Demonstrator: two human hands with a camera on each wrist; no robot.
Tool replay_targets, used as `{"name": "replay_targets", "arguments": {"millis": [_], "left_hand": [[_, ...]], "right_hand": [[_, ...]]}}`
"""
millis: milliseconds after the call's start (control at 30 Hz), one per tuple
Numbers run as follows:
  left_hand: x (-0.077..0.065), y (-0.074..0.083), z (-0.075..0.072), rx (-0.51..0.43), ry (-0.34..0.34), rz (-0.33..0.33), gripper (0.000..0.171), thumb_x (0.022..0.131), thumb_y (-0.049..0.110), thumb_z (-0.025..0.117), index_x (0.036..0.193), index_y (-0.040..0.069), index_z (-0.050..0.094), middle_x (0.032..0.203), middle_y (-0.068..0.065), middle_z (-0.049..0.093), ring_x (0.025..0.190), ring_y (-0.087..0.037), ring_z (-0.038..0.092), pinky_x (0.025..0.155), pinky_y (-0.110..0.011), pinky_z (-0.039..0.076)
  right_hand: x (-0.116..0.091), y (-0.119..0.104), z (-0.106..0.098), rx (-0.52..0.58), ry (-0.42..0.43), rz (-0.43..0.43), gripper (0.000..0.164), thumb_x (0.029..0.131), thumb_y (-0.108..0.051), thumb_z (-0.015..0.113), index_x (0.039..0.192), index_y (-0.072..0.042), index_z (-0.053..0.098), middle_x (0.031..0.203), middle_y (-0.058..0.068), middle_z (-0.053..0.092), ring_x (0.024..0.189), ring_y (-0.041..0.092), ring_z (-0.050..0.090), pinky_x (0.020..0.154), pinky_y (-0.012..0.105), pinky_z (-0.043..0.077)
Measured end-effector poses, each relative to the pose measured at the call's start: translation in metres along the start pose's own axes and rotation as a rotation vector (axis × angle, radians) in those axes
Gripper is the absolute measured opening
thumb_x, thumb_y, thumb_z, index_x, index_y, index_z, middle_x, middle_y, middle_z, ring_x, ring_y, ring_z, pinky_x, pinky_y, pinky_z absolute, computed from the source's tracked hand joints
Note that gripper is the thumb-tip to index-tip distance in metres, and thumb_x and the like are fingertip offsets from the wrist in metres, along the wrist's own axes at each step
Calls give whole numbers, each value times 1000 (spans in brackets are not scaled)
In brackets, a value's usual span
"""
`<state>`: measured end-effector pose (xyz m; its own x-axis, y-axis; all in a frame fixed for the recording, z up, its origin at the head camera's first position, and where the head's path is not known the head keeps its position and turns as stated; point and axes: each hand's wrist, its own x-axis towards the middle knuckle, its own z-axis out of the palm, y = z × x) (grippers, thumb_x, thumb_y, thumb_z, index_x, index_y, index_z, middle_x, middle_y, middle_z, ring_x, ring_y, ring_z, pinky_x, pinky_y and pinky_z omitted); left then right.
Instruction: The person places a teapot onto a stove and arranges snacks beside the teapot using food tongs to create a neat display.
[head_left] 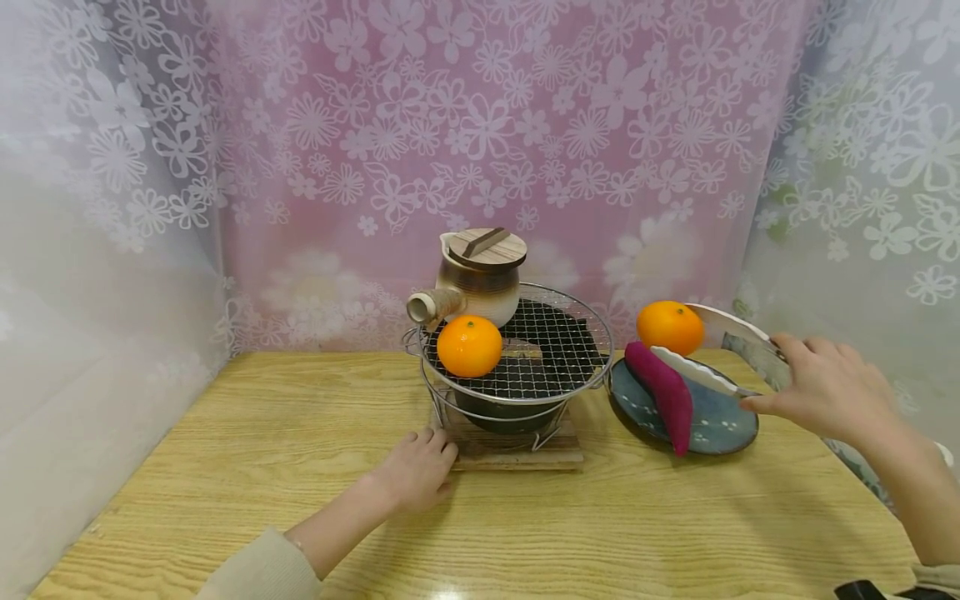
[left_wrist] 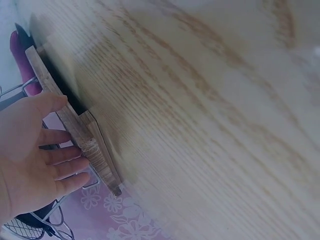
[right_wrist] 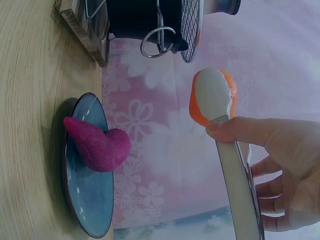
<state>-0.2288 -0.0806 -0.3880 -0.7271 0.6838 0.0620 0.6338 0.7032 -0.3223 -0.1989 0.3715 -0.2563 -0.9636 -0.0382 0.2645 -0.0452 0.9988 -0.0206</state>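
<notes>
Table (head_left: pixel 300 417): we see yellowish wood grain.
Wooden board (head_left: pixel 517 460): we find it lying flat.
Blue plate (head_left: pixel 720 427): right of the board.

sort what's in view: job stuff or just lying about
Likely in the job: tongs in the right hand; held orange; grill; wooden base by the left hand; plate.

Seemingly lying about: purple sweet potato; lidded pot; other orange.

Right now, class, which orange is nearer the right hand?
The orange held in the tongs; the other orange sits on the rack, in front of the pot.
</notes>
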Motion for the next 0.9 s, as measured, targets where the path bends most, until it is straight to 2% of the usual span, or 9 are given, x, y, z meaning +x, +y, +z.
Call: {"name": "replay_targets", "arguments": {"millis": [233, 900], "left_hand": [[0, 0, 0, 13, 2, 2, 42, 87, 42, 61, 109, 6, 57, 108, -11, 53, 99, -25, 51, 77, -34, 43], [-1, 0, 0, 4, 0, 5, 43, 87, 41, 60, 111, 6, 57, 110, -11, 53, 99, -25, 51, 78, -34, 43]], "right_hand": [[-1, -8, -4, 19, -17, -8, 111, 62, -73, 66, 130, 10, 37, 113, 38, 45, 96, 55, 40, 70, 63, 36], [-4, -35, -17, 47, -33, -78, 109, 61, -69, 70, 133, 6, 37, 117, 34, 44, 98, 51, 42, 73, 64, 37]]}}
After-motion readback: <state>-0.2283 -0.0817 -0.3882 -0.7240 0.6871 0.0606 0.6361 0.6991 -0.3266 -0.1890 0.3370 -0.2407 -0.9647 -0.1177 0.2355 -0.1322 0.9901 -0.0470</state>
